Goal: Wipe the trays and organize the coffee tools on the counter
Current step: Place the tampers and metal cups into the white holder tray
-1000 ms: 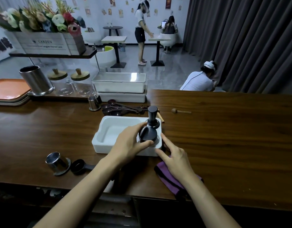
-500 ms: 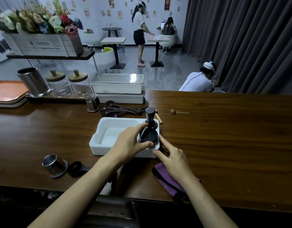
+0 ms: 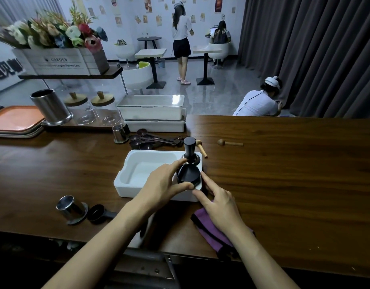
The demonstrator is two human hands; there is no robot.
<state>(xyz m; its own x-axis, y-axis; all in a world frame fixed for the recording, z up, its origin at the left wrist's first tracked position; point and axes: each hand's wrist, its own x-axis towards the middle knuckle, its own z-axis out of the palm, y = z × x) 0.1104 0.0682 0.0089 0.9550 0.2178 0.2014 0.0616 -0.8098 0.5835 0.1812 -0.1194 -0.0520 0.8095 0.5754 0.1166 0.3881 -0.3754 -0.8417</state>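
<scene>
Moved: hardly anything; black tool stays in white tray.
Left hand: grips the tool.
Right hand: straight fingers steadying.
Next: probably release, gather remaining tools.

Two hands, two black tampers, three white trays, three steel cups, two lidded jars, two wooden sticks, one purple cloth, one black scoop, three people beyond.

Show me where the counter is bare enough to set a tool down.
Widest bare stretch: the counter right of the white tray, from the wooden stick to the near edge. Another lies left of the tray, between the orange trays and steel cup. Crowded: behind the tray among the measuring spoons, and by the purple cloth.
</scene>
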